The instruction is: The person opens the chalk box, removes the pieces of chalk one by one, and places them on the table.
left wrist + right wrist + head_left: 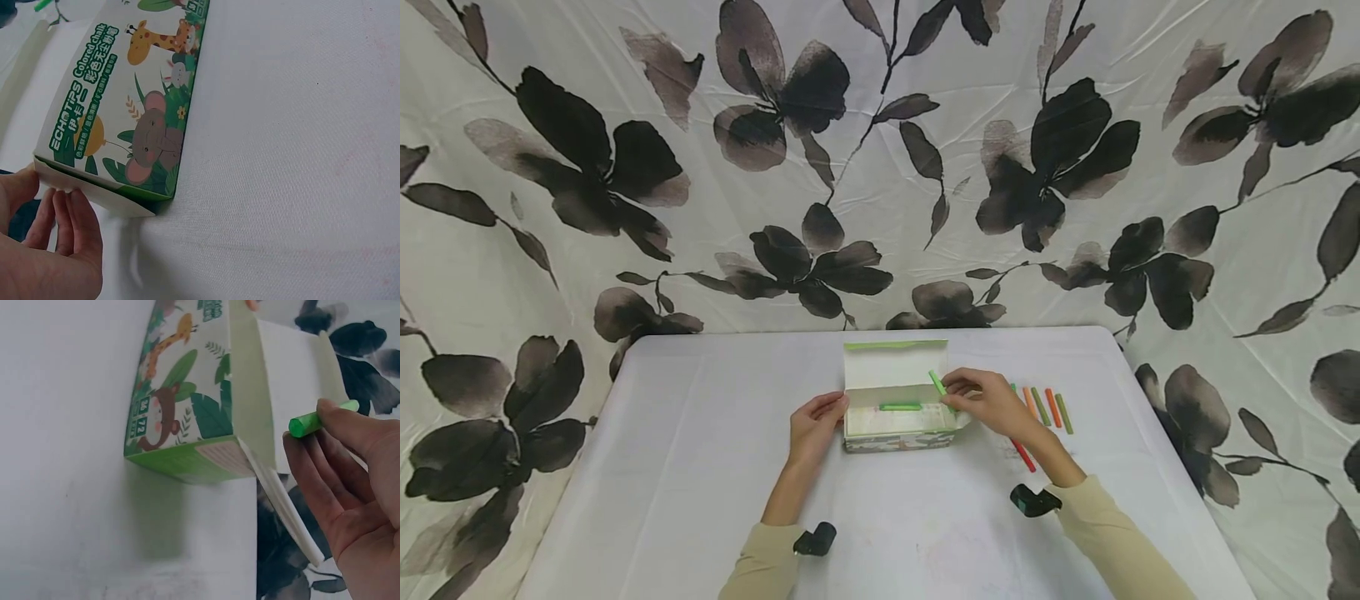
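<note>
A white and green colored chalk box [898, 442], printed with cartoon animals, stands with its lid [895, 364] raised at the back. Inside it, a green chalk stick [900, 407] lies across the top. At the box's left end, my left hand [814, 425] pinches the white side flap [94, 194] between thumb and fingertips. Over the right end, my right hand [988, 402] holds another green chalk stick [306, 427] between thumb and fingers, tilted above the opening. The right side flap [284, 509] sticks outward below this hand.
Right of the box lie several orange and green chalk sticks [1041, 407] in a row, partly behind my right hand. A red chalk stick [1024, 456] lies nearer, under the right forearm. The white-covered table [700, 467] meets a floral cloth [925, 208] behind.
</note>
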The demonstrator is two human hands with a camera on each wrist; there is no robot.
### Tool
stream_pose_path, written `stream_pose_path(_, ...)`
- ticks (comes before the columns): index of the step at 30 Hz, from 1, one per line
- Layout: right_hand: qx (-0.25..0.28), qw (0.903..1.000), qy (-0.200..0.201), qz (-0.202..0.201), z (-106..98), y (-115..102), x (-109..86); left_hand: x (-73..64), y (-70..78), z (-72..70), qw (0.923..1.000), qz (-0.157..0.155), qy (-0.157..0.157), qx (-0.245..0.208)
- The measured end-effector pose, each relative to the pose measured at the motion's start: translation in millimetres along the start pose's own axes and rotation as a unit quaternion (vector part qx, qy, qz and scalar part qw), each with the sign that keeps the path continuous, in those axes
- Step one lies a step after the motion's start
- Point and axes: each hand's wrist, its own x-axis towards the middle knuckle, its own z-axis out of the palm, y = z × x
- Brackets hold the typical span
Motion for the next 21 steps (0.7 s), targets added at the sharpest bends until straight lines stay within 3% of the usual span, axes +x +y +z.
stream_pose_path(7, 0.005, 0.9993, 0.03, 0.021, -18.6, -2.6, -13.3, 0.9, -0.1, 0.3, 1.0, -0.003, -0.002, 0.005)
stream_pose_path(21, 0.018, 0.9933, 0.07, 0.09, -49.6, 13.8, -45.8, -2.8, 4.8, 0.3, 0.9999, -0.007, -0.008, 0.008)
